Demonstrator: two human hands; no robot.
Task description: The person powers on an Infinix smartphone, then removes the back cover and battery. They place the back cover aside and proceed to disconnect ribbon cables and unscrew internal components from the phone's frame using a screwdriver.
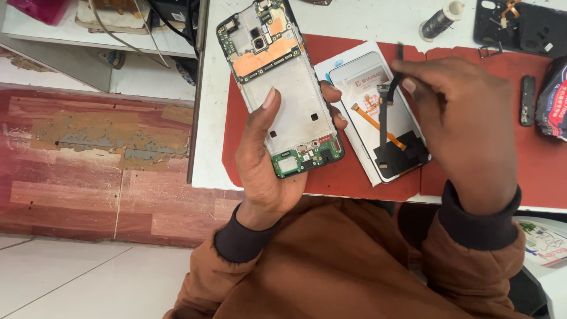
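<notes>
A person in a brown jacket with dark knit cuffs works over a white worktop [218,165] laid with a flat red mat [331,177]. The left hand [266,159] cradles one opened phone frame [280,88], held above the mat's 9 o'clock side; its fingers are wrapped around the frame, the thumb pressed flat on the bare silvery mid-plate and fingertips showing at the far edge. The frame is a long rounded rectangle: green circuit boards at top and bottom, orange tape patches and one square camera module at the top, and dull grey metal between. The right hand [460,124], at 3 o'clock of the frame, pinches one thin black flex cable [384,118] between narrowed fingers; the strip hangs straight down, matte and ribbon-like. Under it lies one replacement screen [378,112], glossy-backed with an orange ribbon and a black patch, resting on a white sleeve. At 12 o'clock of the right hand stands one small spool of dark wire [438,20]. A black plastic back cover [520,26] lies at 1 o'clock, and one small dark oblong part [527,100] sits on the mat at 3 o'clock. Below the worktop's edge, at 9 o'clock, runs worn reddish plank flooring [88,165].
</notes>
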